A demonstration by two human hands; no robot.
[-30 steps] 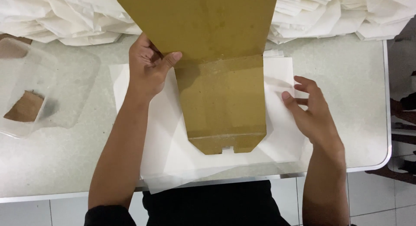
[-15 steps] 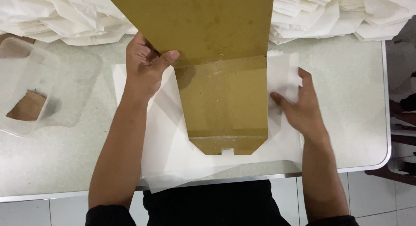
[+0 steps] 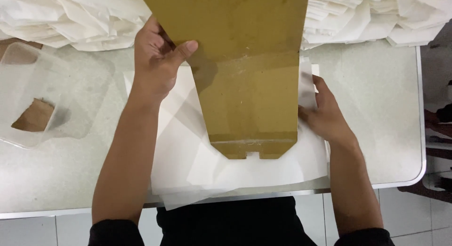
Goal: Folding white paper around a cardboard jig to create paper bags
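A long brown cardboard template [image 3: 245, 71] stands tilted over a stack of thin white paper sheets [image 3: 188, 151] on the table. My left hand [image 3: 157, 62] grips the template's upper left edge, thumb on its face. At the template's right edge my right hand [image 3: 325, 116] lies on the white sheets, fingers pressing a paper flap against the cardboard's side. The template's lower end, with a small notch, rests on the paper.
Piles of folded white paper [image 3: 376, 15] line the back of the table. A clear plastic tub [image 3: 28, 81] with a brown scrap inside sits at the left. The white table's rounded corner [image 3: 419, 170] is at the right, tiled floor beyond.
My right hand has slid left, from open beside the sheets to pressing paper against the template's right edge. The template has tilted up a little nearer the camera.
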